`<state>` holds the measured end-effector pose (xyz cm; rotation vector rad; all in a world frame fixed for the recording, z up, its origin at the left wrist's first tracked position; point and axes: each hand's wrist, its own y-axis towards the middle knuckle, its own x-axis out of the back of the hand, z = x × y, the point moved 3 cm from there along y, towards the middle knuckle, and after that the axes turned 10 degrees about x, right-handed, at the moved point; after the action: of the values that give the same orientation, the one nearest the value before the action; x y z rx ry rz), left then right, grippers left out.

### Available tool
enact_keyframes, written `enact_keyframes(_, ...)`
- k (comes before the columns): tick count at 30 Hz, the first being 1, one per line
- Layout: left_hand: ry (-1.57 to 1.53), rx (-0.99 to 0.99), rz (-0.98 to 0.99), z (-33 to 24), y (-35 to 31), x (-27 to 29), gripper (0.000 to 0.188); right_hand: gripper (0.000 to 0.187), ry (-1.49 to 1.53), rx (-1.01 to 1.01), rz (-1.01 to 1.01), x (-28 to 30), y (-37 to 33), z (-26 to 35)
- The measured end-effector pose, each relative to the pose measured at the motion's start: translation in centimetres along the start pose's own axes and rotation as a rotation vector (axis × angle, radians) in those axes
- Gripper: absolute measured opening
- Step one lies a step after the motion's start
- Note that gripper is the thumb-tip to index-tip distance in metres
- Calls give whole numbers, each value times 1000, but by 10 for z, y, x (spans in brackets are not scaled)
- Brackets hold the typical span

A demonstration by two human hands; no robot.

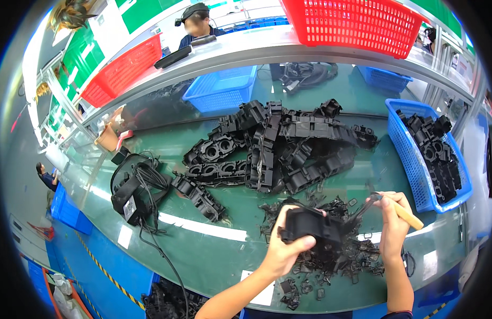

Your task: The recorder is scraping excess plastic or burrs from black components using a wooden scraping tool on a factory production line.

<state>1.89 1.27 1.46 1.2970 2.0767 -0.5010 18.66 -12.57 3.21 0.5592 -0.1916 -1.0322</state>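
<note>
Right over the pile of black plastic scraps (365, 258), left hand (286, 250) has a black molded plastic housing (311, 223) clamped between thumb and fingers. Right hand (393, 220), at the pile's right side, is wrapped around a yellow-handled tool (406, 213), tip kinda blurry. Beyond the pile: a bunch of similar black housings (267, 143). Blue perforated basket (416, 181) sits to its right.

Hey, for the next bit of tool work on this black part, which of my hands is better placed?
Probably the right hand: it already grips the yellow-handled tool, to the right of the black part. The left hand is occupied holding that part.
</note>
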Motion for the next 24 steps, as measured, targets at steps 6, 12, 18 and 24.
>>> enact_keyframes(6,-140,35,-176,-10,4,15,49,10,499,-272,7,-2,3,-7)
enact_keyframes(12,150,70,-228,-7,5,14,46,10,611,-332,-43,4,6,-7)
enact_keyframes(18,63,124,-197,-7,8,20,40,10,690,-342,-137,28,13,-20)
enact_keyframes(24,-85,-5,-204,-16,9,28,45,13,794,-307,-173,38,22,-21)
